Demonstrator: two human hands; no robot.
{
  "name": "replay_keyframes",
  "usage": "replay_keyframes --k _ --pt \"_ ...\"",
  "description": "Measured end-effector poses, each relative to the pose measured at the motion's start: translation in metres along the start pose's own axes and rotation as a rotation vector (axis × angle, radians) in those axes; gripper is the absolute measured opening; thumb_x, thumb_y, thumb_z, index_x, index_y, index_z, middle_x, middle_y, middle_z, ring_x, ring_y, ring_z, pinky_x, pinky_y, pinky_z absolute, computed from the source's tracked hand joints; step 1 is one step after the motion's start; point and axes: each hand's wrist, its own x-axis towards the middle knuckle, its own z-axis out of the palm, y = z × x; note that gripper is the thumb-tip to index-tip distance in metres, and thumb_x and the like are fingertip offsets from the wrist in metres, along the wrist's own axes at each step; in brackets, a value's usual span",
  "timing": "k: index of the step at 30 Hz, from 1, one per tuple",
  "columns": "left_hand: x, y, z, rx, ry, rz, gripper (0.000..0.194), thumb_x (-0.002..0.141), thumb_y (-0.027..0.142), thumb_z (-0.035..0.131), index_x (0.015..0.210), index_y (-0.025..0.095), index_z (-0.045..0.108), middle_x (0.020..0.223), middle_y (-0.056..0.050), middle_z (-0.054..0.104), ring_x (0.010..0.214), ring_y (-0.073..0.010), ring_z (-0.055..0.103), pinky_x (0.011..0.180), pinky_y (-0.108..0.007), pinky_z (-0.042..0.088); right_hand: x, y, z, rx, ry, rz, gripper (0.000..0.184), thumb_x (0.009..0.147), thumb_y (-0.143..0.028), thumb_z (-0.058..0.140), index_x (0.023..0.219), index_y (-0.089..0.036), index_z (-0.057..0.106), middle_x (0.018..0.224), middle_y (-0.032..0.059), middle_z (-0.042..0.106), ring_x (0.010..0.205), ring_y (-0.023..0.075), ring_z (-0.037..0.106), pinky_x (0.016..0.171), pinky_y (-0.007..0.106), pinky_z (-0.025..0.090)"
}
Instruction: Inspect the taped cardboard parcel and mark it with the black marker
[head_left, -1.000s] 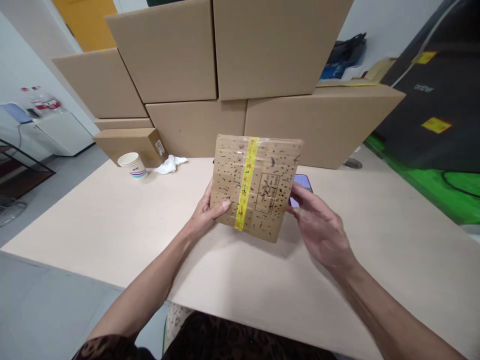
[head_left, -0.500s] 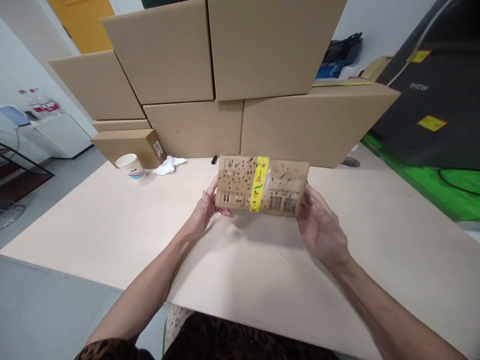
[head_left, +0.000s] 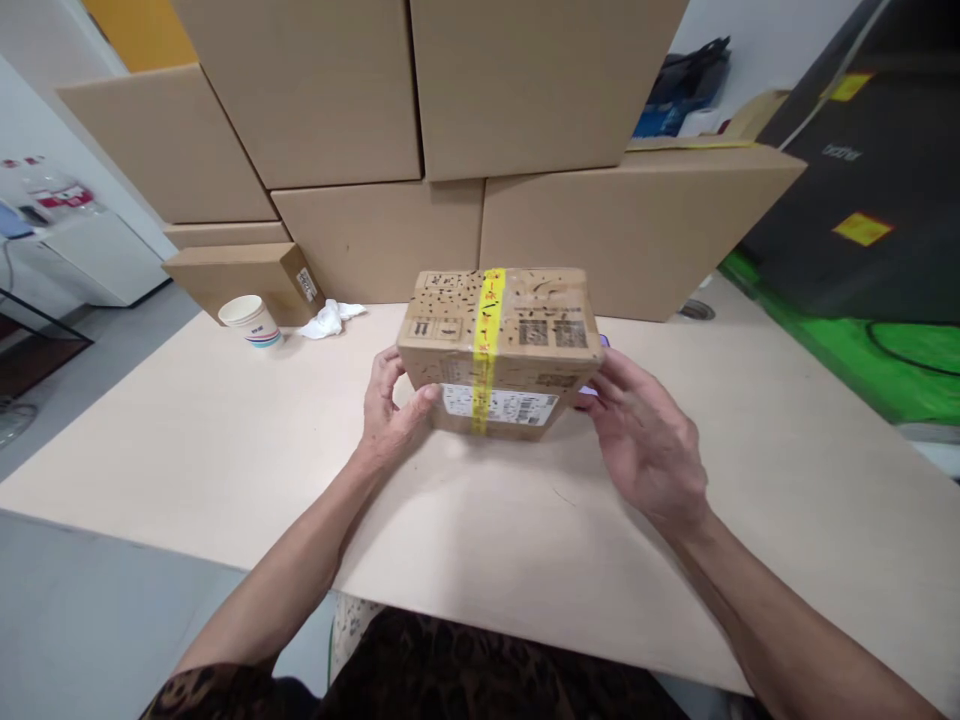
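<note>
A small cardboard box (head_left: pixel 517 365) with a speckled print, a strip of yellow tape around it and a white label on its near side stands between my hands. My left hand (head_left: pixel 394 405) grips its left side, the thumb on the front near the label. At the right side, my right hand (head_left: pixel 649 430) has its fingers closed against the box's edge. A purple thing (head_left: pixel 590 390) shows between those fingers and the box; most of it is hidden, so its kind does not show.
Large cardboard boxes (head_left: pixel 382 240) are stacked along the back of the table (head_left: pixel 247 440). A paper cup (head_left: pixel 251 322), a crumpled tissue (head_left: pixel 330 318) and a flat carton (head_left: pixel 240 275) are at the back left. A dark case with yellow stickers (head_left: pixel 847 190) stands at the right.
The box has tipped so that its labelled near side now shows below the top, and it has shifted slightly left. My left hand has moved left with its thumb onto the front.
</note>
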Motion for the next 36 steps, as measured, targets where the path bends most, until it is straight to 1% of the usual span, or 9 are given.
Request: replay_keyframes --k 4,6,10,12,20,24,27,30,36 --pt "-0.003 0.004 0.001 -0.162 -0.089 -0.168 0.052 0.094 0.067 0.067 0.122 0.023 0.070 0.115 -0.009 0.074 0.107 -0.0266 0.066 0.096 -0.043 0.054 -0.004 0.002 0.001 -0.014 -0.040 -0.015 0.042 0.092 -0.045 0.075 0.134 -0.044 0.074 0.148 -0.0016 0.070 0.138 0.0336 0.064 0.111 0.059 0.053" --pt "-0.003 0.006 0.000 -0.156 -0.174 -0.177 0.051 0.097 0.063 0.064 0.130 0.024 0.069 0.130 -0.011 0.073 0.117 -0.0288 0.067 0.102 -0.046 0.054 -0.001 0.002 0.002 -0.030 -0.032 0.002 0.044 0.091 -0.044 0.078 0.134 -0.043 0.074 0.150 -0.0012 0.069 0.139 0.0342 0.063 0.114 0.062 0.051" --pt "-0.003 0.007 -0.003 -0.075 -0.266 -0.064 0.060 0.098 0.063 0.063 0.149 0.033 0.060 0.168 -0.007 0.048 0.160 -0.0354 0.034 0.131 -0.058 0.028 0.008 0.003 0.002 -0.011 0.001 0.056 0.044 0.089 -0.046 0.077 0.132 -0.039 0.074 0.145 0.0019 0.072 0.140 0.0340 0.062 0.120 0.064 0.046" --pt "-0.004 0.005 -0.003 -0.117 -0.316 -0.080 0.072 0.094 0.066 0.066 0.158 0.037 0.051 0.176 -0.004 0.035 0.166 -0.0365 0.022 0.135 -0.059 0.019 0.012 0.003 0.003 0.017 0.006 0.074 0.042 0.089 -0.047 0.077 0.130 -0.037 0.075 0.143 0.0024 0.073 0.141 0.0329 0.062 0.123 0.062 0.044" --pt "-0.003 0.006 -0.002 -0.423 -0.400 -0.284 0.091 0.088 0.084 0.058 0.165 0.040 0.038 0.173 -0.006 0.040 0.163 -0.0405 0.031 0.124 -0.061 0.043 0.015 0.010 0.004 0.031 0.018 0.208 0.048 0.091 -0.049 0.075 0.136 -0.035 0.069 0.151 -0.0003 0.068 0.148 0.0291 0.056 0.123 0.053 0.047" --pt "-0.002 0.012 -0.004 -0.524 -0.473 -0.333 0.098 0.086 0.071 0.073 0.168 0.045 0.027 0.169 -0.006 0.048 0.158 -0.0400 0.042 0.120 -0.062 0.047 0.013 0.025 0.004 0.116 0.071 0.407 0.047 0.087 -0.053 0.077 0.129 -0.034 0.072 0.139 0.0005 0.076 0.139 0.0318 0.064 0.116 0.053 0.054" --pt "-0.005 0.011 -0.005 -0.500 -0.552 -0.275 0.087 0.087 0.059 0.078 0.164 0.043 0.040 0.173 -0.004 0.041 0.162 -0.0383 0.035 0.127 -0.059 0.040 0.007 0.036 0.004 0.157 0.057 0.504 0.046 0.088 -0.059 0.074 0.125 -0.032 0.074 0.132 0.0015 0.079 0.131 0.0343 0.070 0.110 0.056 0.057" --pt "-0.009 0.008 -0.003 -0.394 -0.628 -0.210 0.076 0.093 0.055 0.074 0.162 0.047 0.042 0.179 0.002 0.030 0.166 -0.0363 0.025 0.133 -0.058 0.029 0.002 0.042 0.004 0.075 0.020 0.411 0.042 0.088 -0.057 0.075 0.121 -0.031 0.078 0.134 0.0013 0.079 0.133 0.0339 0.068 0.111 0.054 0.055" --pt "-0.015 0.003 0.009 -0.280 -0.517 -0.385 0.079 0.097 0.067 0.062 0.165 0.034 0.041 0.178 -0.006 0.031 0.168 -0.0379 0.018 0.136 -0.065 0.013 0.005 0.032 0.009 0.063 0.013 0.412 0.044 0.090 -0.063 0.070 0.122 -0.034 0.078 0.128 0.0009 0.081 0.132 0.0334 0.068 0.110 0.055 0.056"
